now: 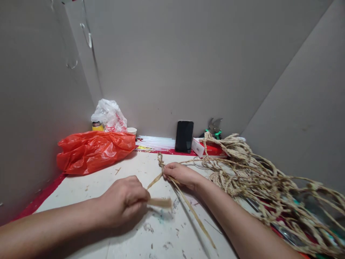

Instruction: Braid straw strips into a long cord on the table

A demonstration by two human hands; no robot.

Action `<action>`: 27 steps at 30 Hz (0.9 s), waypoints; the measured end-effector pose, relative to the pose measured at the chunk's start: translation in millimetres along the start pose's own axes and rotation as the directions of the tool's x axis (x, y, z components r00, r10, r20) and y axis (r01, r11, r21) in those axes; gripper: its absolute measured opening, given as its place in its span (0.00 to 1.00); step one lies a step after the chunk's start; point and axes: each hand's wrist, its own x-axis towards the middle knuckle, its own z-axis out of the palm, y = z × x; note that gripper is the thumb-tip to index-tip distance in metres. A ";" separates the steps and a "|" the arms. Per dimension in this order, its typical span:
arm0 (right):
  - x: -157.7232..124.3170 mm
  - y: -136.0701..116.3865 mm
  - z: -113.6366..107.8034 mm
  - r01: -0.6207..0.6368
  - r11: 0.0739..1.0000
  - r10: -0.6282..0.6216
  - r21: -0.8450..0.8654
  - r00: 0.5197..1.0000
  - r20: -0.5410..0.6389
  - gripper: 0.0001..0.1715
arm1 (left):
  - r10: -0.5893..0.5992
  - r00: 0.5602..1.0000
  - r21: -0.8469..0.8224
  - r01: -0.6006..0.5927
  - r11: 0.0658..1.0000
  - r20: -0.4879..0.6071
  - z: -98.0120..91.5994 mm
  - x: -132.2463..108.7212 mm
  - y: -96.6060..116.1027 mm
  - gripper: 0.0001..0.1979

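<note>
My left hand (124,202) is closed in a pinch on a flat straw strip (159,202), blurred by motion, just above the white table (107,183). My right hand (180,175) is closed on a short braided straw cord (161,162) that sticks up from its fingers. Loose straw strands (195,216) run from that grip toward me across the table. One thin strand (154,181) slants from the right hand toward the left hand.
A tangled pile of braided straw rope (258,176) fills the right side. At the back stand an orange plastic bag (94,149), a white bag (110,116), a black phone (184,136), green-handled pliers (215,128) and a red-white box (201,146). Grey walls enclose the table.
</note>
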 end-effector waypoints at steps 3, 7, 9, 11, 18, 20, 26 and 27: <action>-0.6 -2.2 -1.8 -0.008 0.998 0.006 0.062 1.000 0.030 0.11 | -0.313 0.949 -0.404 0.299 0.864 0.034 -7.7 15.4 1.1 0.07; -3.4 -8.4 -5.5 -0.024 0.989 0.014 0.146 0.998 0.066 0.11 | -0.469 0.857 -0.723 0.461 0.514 0.213 0.1 45.2 -15.5 0.10; -5.0 -10.7 -7.0 -0.027 0.985 0.013 0.173 0.996 0.085 0.10 | -0.481 0.833 -0.780 0.485 0.395 0.274 10.5 60.1 -27.8 0.12; -5.5 -11.0 -7.7 -0.026 0.980 0.006 0.197 0.995 0.104 0.11 | -0.484 0.814 -0.816 0.497 0.293 0.322 21.0 72.3 -38.6 0.12; -1.8 -4.0 -8.8 -0.033 0.950 -0.015 0.309 0.989 0.149 0.14 | -0.491 0.810 -0.869 0.457 0.188 0.321 36.7 84.4 -51.5 0.12; -2.0 -3.3 -9.5 -0.038 0.943 -0.017 0.332 0.987 0.162 0.13 | -0.484 0.830 -0.866 0.434 0.247 0.278 38.0 83.3 -52.1 0.13; -2.6 -1.7 -9.9 -0.033 0.922 -0.033 0.387 0.986 0.164 0.15 | -0.507 0.825 -0.828 0.453 0.332 0.248 39.3 81.0 -52.0 0.11; -2.3 -1.1 -9.5 -0.030 0.919 -0.035 0.392 0.987 0.158 0.17 | -0.508 0.824 -0.823 0.458 0.337 0.250 39.4 80.9 -51.8 0.10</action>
